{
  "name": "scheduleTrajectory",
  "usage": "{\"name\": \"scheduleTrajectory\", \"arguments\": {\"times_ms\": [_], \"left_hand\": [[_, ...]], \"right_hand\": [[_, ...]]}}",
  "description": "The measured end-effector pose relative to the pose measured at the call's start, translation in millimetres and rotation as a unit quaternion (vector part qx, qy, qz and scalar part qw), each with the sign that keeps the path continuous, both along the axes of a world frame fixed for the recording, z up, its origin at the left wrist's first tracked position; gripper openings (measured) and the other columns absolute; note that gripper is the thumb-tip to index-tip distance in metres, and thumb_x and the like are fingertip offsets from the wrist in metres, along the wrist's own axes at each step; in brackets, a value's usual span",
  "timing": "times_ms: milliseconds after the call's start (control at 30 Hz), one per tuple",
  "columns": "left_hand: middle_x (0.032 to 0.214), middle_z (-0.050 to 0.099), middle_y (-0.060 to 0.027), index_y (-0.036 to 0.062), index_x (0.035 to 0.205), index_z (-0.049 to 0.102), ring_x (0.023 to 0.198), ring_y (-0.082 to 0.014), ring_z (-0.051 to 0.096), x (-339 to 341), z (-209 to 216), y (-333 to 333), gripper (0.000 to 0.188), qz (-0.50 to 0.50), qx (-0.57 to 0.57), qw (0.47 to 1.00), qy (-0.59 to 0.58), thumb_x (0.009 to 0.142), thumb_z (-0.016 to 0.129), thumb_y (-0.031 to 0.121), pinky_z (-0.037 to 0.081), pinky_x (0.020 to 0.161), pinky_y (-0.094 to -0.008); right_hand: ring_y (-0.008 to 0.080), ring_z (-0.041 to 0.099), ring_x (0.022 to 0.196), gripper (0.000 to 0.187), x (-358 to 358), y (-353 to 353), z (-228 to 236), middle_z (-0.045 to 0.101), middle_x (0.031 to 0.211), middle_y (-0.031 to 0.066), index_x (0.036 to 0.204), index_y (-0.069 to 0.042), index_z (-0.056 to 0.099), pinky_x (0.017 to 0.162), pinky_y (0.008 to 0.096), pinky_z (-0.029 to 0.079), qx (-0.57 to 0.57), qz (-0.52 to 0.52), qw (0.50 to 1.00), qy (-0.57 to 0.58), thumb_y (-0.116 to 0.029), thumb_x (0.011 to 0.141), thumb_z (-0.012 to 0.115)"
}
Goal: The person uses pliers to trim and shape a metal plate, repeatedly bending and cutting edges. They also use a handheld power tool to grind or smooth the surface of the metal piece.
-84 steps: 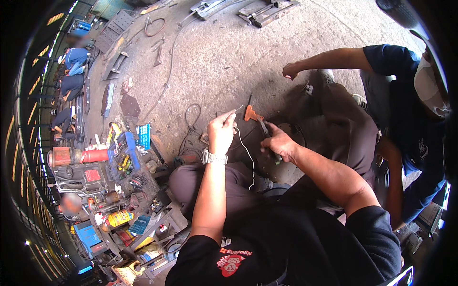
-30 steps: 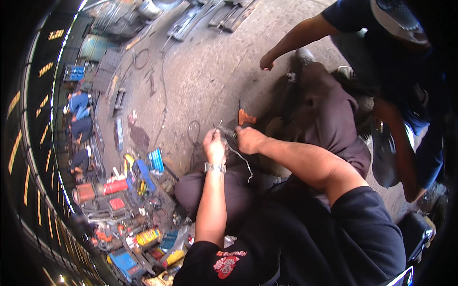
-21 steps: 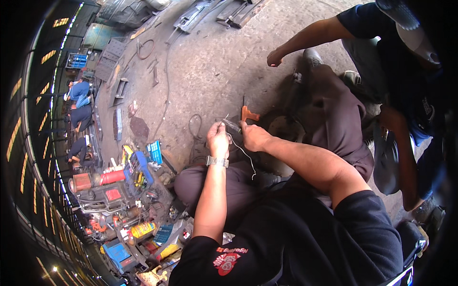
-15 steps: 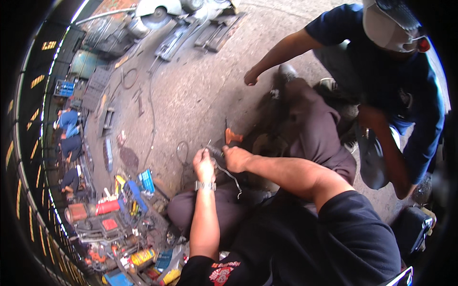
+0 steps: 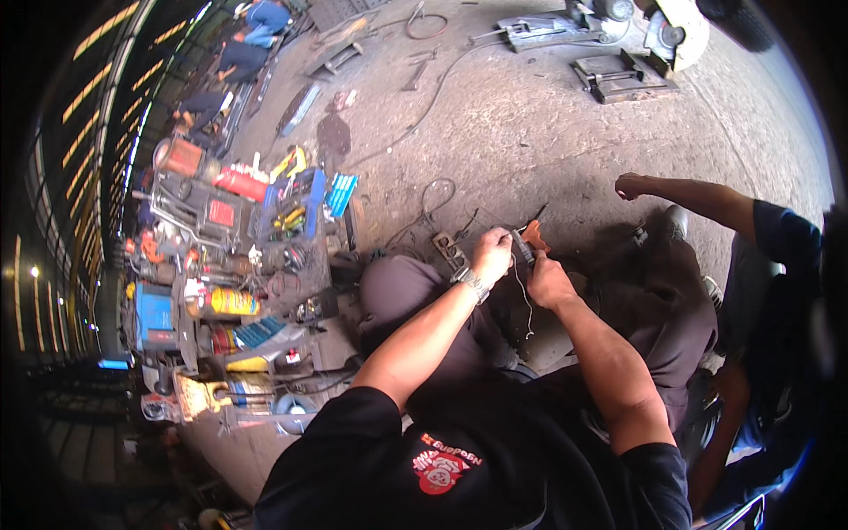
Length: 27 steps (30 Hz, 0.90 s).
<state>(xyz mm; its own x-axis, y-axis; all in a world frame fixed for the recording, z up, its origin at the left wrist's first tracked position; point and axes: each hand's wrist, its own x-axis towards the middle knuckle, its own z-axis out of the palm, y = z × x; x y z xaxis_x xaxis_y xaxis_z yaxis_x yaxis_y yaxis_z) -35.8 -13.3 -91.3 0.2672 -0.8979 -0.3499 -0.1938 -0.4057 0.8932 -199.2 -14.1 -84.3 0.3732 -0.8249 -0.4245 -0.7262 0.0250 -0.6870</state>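
Observation:
My left hand (image 5: 493, 254), with a metal-banded watch on its wrist, pinches at the upper end of a pale wire. Close beside it my right hand (image 5: 549, 281) grips a small dark grey ribbed cylindrical part (image 5: 524, 248); its exact kind is not clear. The thin pale wire (image 5: 527, 309) hangs in a loose curve below both hands, over my lap. Just beyond the hands lies an orange-handled tool (image 5: 535, 235) with a dark shaft, partly hidden. Left of my left hand is a metal piece with holes (image 5: 449, 251), near my knee.
A crowded bench or crate of tools, cans and a blue tray (image 5: 305, 203) stands at my left. Cables (image 5: 433, 199) curl on the concrete floor ahead. A cut-off saw (image 5: 676, 35) stands far right. A co-worker's arm (image 5: 698, 193) reaches in from the right; other people are far left.
The view has swung to the right, so the tool pile and co-worker sit differently in it. Both hands stay close together on the part and wire.

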Motion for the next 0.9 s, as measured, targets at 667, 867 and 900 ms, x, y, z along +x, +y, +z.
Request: {"name": "scheduleTrajectory", "arguments": {"times_ms": [667,867,900], "left_hand": [[0.125,0.064,-0.0237,-0.0008,0.131,0.053,0.113,-0.0364,0.064,316,132,-140,0.041,0.163,-0.142,0.972,0.096,0.095,0.058,0.019,0.05,0.1,-0.0565],[0.091,0.069,-0.0103,0.0016,0.116,0.061,0.063,-0.0162,0.055,328,128,-127,0.025,0.199,0.001,0.979,-0.031,0.098,0.058,0.019,0.062,0.07,-0.0478],[0.089,0.069,-0.0102,0.0028,0.116,0.062,0.064,-0.0162,0.056,321,136,-129,0.025,0.198,-0.001,0.98,-0.03,0.098,0.059,0.02,0.062,0.067,-0.0453]], "right_hand": [[0.0433,0.063,0.115,0.038,-26,-6,-1,0.065,0.117,0.0331,0.126,0.006,0.051,0.101,0.0507,0.049,0.003,0.0,1.0,0.029,-0.012,0.092,0.049],[0.043,0.065,0.112,0.041,-21,-3,1,0.066,0.115,0.0328,0.126,0.007,0.051,0.099,0.0511,0.051,0.001,0.044,0.999,0.017,-0.013,0.092,0.043],[0.0442,0.064,0.112,0.041,-21,-3,2,0.066,0.114,0.0336,0.126,0.008,0.05,0.1,0.0513,0.05,-0.013,0.042,0.999,0.015,-0.013,0.091,0.046]]}}
